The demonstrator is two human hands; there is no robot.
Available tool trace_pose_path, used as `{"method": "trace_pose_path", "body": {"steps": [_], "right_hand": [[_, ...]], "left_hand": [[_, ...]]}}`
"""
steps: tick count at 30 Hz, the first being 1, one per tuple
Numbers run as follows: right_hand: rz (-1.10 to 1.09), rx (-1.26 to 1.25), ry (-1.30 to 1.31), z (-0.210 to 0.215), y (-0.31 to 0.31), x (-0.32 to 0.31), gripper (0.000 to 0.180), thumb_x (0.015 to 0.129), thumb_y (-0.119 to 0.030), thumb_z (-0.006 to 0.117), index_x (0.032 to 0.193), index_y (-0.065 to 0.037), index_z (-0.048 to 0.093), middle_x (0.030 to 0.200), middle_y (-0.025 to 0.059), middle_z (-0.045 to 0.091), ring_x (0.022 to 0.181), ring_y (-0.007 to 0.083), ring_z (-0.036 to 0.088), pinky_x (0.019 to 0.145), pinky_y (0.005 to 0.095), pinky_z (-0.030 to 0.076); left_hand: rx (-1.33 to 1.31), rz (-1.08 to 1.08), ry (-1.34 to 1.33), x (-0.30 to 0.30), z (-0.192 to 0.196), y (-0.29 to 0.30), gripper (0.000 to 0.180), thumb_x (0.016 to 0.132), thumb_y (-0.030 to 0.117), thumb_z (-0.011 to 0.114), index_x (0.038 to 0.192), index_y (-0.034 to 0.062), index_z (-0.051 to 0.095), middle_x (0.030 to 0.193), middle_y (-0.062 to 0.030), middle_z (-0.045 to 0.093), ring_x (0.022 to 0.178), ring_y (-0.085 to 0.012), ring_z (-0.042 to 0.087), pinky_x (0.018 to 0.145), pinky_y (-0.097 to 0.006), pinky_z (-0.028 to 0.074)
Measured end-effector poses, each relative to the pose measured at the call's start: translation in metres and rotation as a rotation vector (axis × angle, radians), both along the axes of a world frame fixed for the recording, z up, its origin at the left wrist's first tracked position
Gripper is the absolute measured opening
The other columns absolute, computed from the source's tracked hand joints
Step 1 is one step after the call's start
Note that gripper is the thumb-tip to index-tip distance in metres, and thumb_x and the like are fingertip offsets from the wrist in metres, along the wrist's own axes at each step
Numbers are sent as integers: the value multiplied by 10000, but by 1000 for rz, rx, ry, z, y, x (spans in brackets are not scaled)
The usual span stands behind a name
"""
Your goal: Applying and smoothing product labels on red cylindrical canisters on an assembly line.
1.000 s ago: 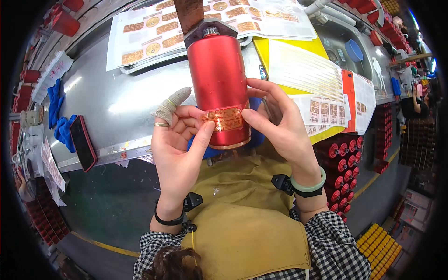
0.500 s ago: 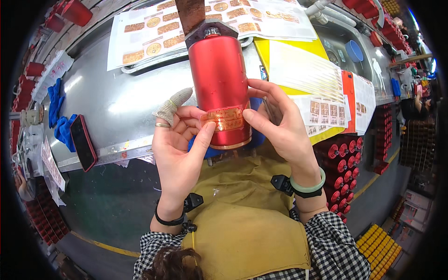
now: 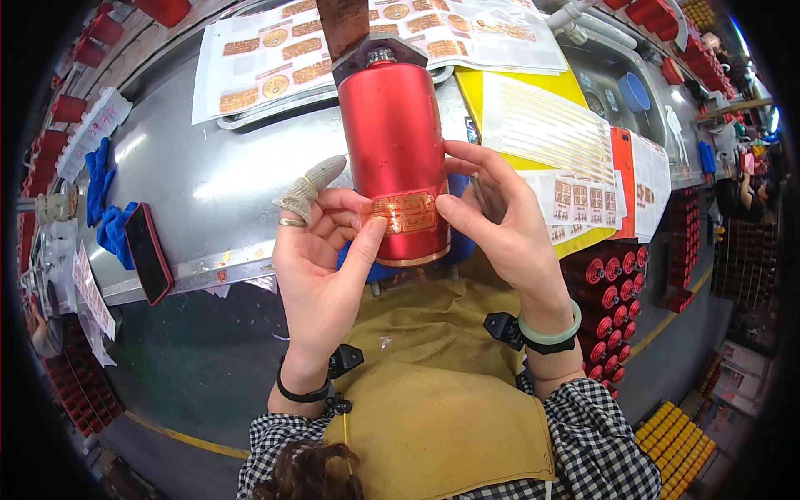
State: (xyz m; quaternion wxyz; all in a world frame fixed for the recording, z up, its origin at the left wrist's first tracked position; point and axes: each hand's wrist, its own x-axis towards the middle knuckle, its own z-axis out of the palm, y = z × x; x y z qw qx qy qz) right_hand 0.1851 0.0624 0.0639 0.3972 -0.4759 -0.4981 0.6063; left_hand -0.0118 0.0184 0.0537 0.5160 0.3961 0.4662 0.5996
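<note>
A glossy red metal bottle [image 3: 390, 125] lies lengthwise before me, its neck end against a dark angular metal holder [image 3: 379, 52]. Across its near end lies a clear decal [image 3: 407, 213] with a gold pattern. My left hand [image 3: 321, 233] pinches the decal's left edge between thumb and fingers; one finger wears a grey knit cover [image 3: 310, 185]. My right hand [image 3: 504, 212] presses its thumb at the decal's right edge, while the index finger rests along the bottle's side. A thin dark tool [image 3: 481, 193] is tucked among the right fingers, mostly hidden. Something blue shows beneath the bottle.
Sheets of gold decals [image 3: 275, 62] lie on a tray behind the bottle. On the right are a yellow board [image 3: 575, 87] with more sheets and a sink [image 3: 612, 79]. A phone [image 3: 148, 254] and blue gloves [image 3: 112, 233] lie left. Red bottles [image 3: 612, 292] stand stacked at right.
Both hands keep almost the same hold on the decal and bottle. The view has shifted very slightly; nothing is taken up or let go.
</note>
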Motion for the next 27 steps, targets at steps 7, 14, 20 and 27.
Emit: {"method": "trace_pose_path", "body": {"steps": [7, 14, 20, 27], "right_hand": [[-7, -3, -11, 2, 0, 0, 533, 956, -66, 741, 1439, 20, 533, 1242, 78, 643, 1064, 77, 574, 905, 235, 475], [-5, -27, 8, 3, 0, -2, 568, 944, -103, 767, 1443, 23, 528, 1267, 114, 648, 1155, 128, 599, 988, 282, 483], [-30, 77, -118, 2, -3, -10, 638, 897, -169, 830, 1428, 20, 533, 1277, 156, 654, 1224, 220, 607, 1072, 367, 463], [-24, 49, -130, 6, -3, -10, 639, 898, -154, 829, 1432, 15, 519, 1309, 159, 646, 1228, 211, 601, 1067, 358, 468]], "left_hand": [[-8, 3, -7, 1, 1, 0, 550, 939, -118, 684, 1431, -47, 451, 1157, -95, 608, 1010, -123, 623, 895, -261, 548], [-2, 9, 10, 1, 1, 0, 553, 938, -118, 684, 1435, -42, 453, 1161, -94, 609, 1004, -117, 621, 887, -260, 545], [10, 19, 41, 1, -2, 0, 568, 937, -104, 694, 1447, -44, 452, 1181, -96, 605, 990, -108, 618, 864, -257, 534], [34, 21, 193, -5, -17, 2, 563, 1023, -29, 590, 1547, -35, 384, 1402, -138, 540, 1196, -161, 566, 1020, -313, 489]]}}
